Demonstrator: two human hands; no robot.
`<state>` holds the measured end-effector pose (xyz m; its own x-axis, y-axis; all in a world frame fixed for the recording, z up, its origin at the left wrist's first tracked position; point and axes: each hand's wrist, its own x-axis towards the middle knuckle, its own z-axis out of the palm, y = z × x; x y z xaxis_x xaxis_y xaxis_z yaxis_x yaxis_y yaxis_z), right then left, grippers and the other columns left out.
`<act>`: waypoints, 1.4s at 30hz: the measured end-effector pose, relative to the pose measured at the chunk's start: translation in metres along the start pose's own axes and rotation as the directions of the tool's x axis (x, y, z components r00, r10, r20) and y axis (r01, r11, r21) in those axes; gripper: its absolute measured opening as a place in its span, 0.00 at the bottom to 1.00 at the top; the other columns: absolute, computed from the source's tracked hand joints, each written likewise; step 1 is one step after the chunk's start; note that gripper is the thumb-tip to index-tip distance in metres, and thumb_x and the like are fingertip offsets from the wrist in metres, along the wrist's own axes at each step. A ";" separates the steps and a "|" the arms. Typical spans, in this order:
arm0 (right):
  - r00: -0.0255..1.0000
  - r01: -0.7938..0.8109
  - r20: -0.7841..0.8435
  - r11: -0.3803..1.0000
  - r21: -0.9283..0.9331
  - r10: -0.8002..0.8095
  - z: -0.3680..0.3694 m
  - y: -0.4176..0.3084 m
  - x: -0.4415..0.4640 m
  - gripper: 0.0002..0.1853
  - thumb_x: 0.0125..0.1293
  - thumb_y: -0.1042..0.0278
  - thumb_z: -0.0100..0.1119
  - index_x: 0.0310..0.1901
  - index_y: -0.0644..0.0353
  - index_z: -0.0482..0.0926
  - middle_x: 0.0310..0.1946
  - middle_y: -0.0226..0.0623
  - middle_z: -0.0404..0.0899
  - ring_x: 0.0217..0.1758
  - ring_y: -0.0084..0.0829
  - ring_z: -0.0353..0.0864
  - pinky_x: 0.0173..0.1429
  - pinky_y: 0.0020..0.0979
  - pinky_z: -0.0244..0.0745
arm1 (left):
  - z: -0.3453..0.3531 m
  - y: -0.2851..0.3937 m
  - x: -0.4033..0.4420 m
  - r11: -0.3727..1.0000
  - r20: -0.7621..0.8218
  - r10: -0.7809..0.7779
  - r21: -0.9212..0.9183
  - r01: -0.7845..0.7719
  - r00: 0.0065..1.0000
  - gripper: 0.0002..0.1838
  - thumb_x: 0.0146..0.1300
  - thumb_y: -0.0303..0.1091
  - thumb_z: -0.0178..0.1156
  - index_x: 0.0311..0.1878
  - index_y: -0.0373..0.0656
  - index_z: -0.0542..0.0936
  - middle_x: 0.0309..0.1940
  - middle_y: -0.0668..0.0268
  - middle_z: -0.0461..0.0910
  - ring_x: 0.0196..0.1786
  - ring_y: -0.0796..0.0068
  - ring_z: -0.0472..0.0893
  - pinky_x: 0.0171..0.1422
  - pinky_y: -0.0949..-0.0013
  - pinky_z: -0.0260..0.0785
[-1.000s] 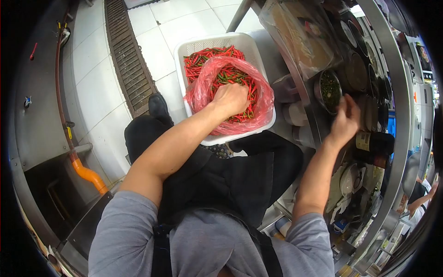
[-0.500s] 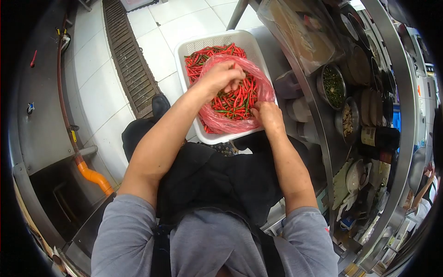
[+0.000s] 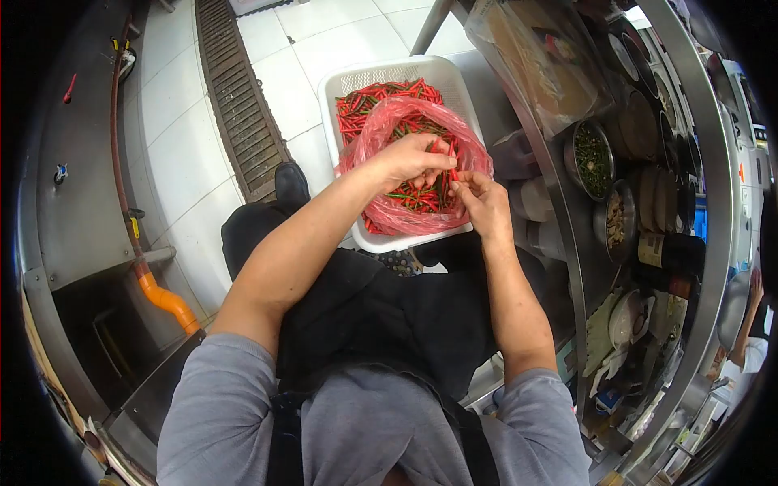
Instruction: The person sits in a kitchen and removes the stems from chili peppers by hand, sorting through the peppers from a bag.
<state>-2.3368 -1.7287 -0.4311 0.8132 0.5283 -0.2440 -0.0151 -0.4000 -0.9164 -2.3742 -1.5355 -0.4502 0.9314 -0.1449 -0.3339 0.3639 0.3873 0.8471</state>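
Pinching a slender, glossy red chili pepper (image 3: 454, 176) between thumb and fingertips of the right hand (image 3: 486, 204), above an open, translucent pink plastic bag (image 3: 387, 123) of red and green chilies (image 3: 405, 198). Holding the left hand (image 3: 405, 162) just beside, with curled fingers, near other red peppers; cannot tell whether gripping any. Working with the bag set inside a rectangular white perforated plastic basket (image 3: 457, 91), among more loose chilies (image 3: 353, 115). At the right, near a grey metal shelf bearing a round metal bowl (image 3: 609, 191) of chopped greens (image 3: 591, 160).
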 end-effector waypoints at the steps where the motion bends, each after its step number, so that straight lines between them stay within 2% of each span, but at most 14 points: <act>1: 1.000 -0.001 0.000 1.000 0.002 0.001 0.001 0.001 0.000 0.08 0.67 0.74 0.58 0.41 0.71 0.80 0.26 0.33 0.82 0.22 0.19 0.75 0.23 0.22 0.68 | 0.001 -0.005 0.002 0.999 0.008 -0.034 0.026 0.034 0.999 0.10 0.64 0.37 0.63 0.39 0.44 0.74 0.22 0.73 0.74 0.23 0.84 0.73 0.22 0.79 0.58; 10: 1.000 0.019 0.000 0.995 -0.099 -0.019 0.001 0.001 0.001 0.10 0.65 0.73 0.60 0.46 0.66 0.82 0.29 0.36 0.84 0.26 0.25 0.81 0.29 0.26 0.73 | -0.002 0.001 0.006 0.999 -0.036 -0.053 0.001 0.053 0.998 0.11 0.67 0.40 0.60 0.33 0.45 0.74 0.24 0.72 0.76 0.23 0.84 0.74 0.21 0.79 0.56; 12: 0.930 0.351 0.039 0.855 -0.380 -0.365 0.005 -0.007 -0.003 0.09 0.63 0.73 0.61 0.45 0.61 0.83 0.32 0.41 0.84 0.33 0.36 0.84 0.37 0.31 0.76 | -0.001 0.002 0.005 0.998 -0.030 -0.058 -0.013 0.058 0.998 0.11 0.67 0.41 0.59 0.33 0.46 0.74 0.25 0.71 0.76 0.23 0.84 0.74 0.21 0.79 0.56; 15: 0.866 0.497 0.168 0.773 -0.395 -0.471 0.015 -0.017 -0.012 0.09 0.61 0.73 0.62 0.43 0.58 0.83 0.35 0.44 0.83 0.39 0.44 0.84 0.43 0.36 0.77 | 0.001 0.005 0.002 0.996 -0.054 -0.074 -0.052 0.071 0.996 0.08 0.65 0.38 0.58 0.33 0.45 0.75 0.25 0.71 0.76 0.23 0.83 0.74 0.21 0.79 0.55; 19: 0.929 0.340 0.017 0.838 -0.426 -0.369 0.012 -0.013 -0.004 0.08 0.62 0.71 0.62 0.43 0.60 0.83 0.34 0.44 0.84 0.38 0.44 0.84 0.42 0.36 0.78 | -0.018 0.002 0.010 0.993 -0.125 -0.082 0.078 0.092 0.989 0.06 0.57 0.35 0.58 0.34 0.45 0.76 0.25 0.69 0.78 0.24 0.80 0.74 0.22 0.76 0.58; 21: 0.961 0.232 -0.048 0.891 -0.390 -0.271 0.004 -0.013 -0.001 0.11 0.64 0.71 0.61 0.47 0.59 0.82 0.33 0.46 0.84 0.37 0.41 0.86 0.41 0.34 0.78 | -0.020 -0.005 0.016 0.756 -0.276 0.207 0.655 0.026 0.939 0.07 0.55 0.36 0.60 0.30 0.43 0.75 0.23 0.66 0.78 0.24 0.74 0.75 0.26 0.70 0.65; 22: 0.976 0.160 -0.091 0.930 -0.331 -0.200 0.001 -0.012 0.000 0.13 0.64 0.72 0.59 0.50 0.58 0.81 0.33 0.47 0.84 0.36 0.40 0.86 0.41 0.34 0.78 | -0.019 -0.007 0.013 0.596 -0.234 0.317 0.803 -0.001 0.919 0.11 0.55 0.38 0.62 0.32 0.39 0.77 0.25 0.56 0.80 0.28 0.59 0.81 0.35 0.60 0.73; 24: 0.983 0.111 -0.108 0.950 -0.291 -0.148 -0.002 -0.011 0.000 0.17 0.64 0.75 0.55 0.55 0.55 0.78 0.31 0.48 0.83 0.35 0.38 0.86 0.41 0.34 0.78 | -0.008 -0.014 0.007 0.519 -0.217 0.317 0.855 0.023 0.923 0.13 0.55 0.39 0.63 0.34 0.37 0.78 0.28 0.52 0.80 0.33 0.54 0.82 0.40 0.56 0.73; 29: 0.983 0.153 -0.038 0.913 -0.378 -0.180 0.003 -0.010 -0.001 0.15 0.62 0.75 0.55 0.50 0.57 0.80 0.30 0.49 0.83 0.35 0.41 0.86 0.41 0.36 0.77 | 0.008 -0.017 0.001 0.280 -0.168 0.162 0.953 0.118 0.972 0.14 0.57 0.38 0.61 0.41 0.37 0.81 0.37 0.47 0.82 0.45 0.46 0.82 0.53 0.52 0.74; 33: 0.978 0.174 -0.030 0.891 -0.419 -0.205 0.004 0.001 0.004 0.09 0.61 0.75 0.55 0.42 0.61 0.83 0.32 0.49 0.83 0.37 0.44 0.85 0.43 0.39 0.77 | 0.003 -0.018 0.001 0.272 -0.155 0.172 0.957 0.104 0.973 0.14 0.57 0.38 0.62 0.40 0.37 0.81 0.37 0.46 0.82 0.44 0.45 0.82 0.51 0.51 0.74; 35: 0.982 0.168 -0.017 0.906 -0.390 -0.189 0.006 0.002 0.004 0.09 0.61 0.74 0.56 0.41 0.62 0.83 0.33 0.48 0.83 0.38 0.44 0.85 0.44 0.39 0.77 | -0.002 -0.014 0.003 0.433 -0.191 0.356 0.901 0.019 0.915 0.15 0.57 0.40 0.64 0.38 0.37 0.80 0.34 0.46 0.81 0.43 0.45 0.81 0.47 0.50 0.72; 39: 0.983 0.180 0.022 0.946 -0.271 -0.181 0.015 0.003 0.003 0.09 0.62 0.71 0.57 0.41 0.65 0.83 0.34 0.47 0.84 0.39 0.44 0.85 0.45 0.39 0.77 | -0.010 -0.008 0.010 0.556 -0.173 0.458 0.821 -0.128 0.872 0.18 0.57 0.45 0.67 0.39 0.38 0.79 0.26 0.53 0.79 0.32 0.57 0.80 0.39 0.58 0.70; 40: 0.986 0.165 0.023 0.947 -0.274 -0.165 0.016 0.000 0.001 0.10 0.62 0.69 0.60 0.41 0.64 0.83 0.34 0.48 0.84 0.37 0.42 0.85 0.44 0.38 0.76 | -0.009 -0.006 0.009 0.615 -0.199 0.365 0.785 -0.075 0.910 0.18 0.57 0.46 0.67 0.38 0.39 0.80 0.24 0.57 0.77 0.30 0.65 0.77 0.36 0.62 0.68; 42: 0.992 0.122 0.021 0.937 -0.328 -0.122 0.015 -0.007 0.001 0.11 0.61 0.67 0.62 0.41 0.65 0.83 0.33 0.48 0.84 0.36 0.41 0.85 0.43 0.38 0.76 | -0.008 -0.006 0.009 0.641 -0.203 0.361 0.763 -0.084 0.910 0.18 0.58 0.46 0.67 0.38 0.39 0.80 0.24 0.58 0.77 0.29 0.67 0.76 0.36 0.62 0.68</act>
<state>-2.3448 -1.7142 -0.4296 0.7968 0.5885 -0.1370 0.2757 -0.5560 -0.7841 -2.3680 -1.5318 -0.4618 0.9779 0.1924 -0.0823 0.1601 -0.4342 0.8865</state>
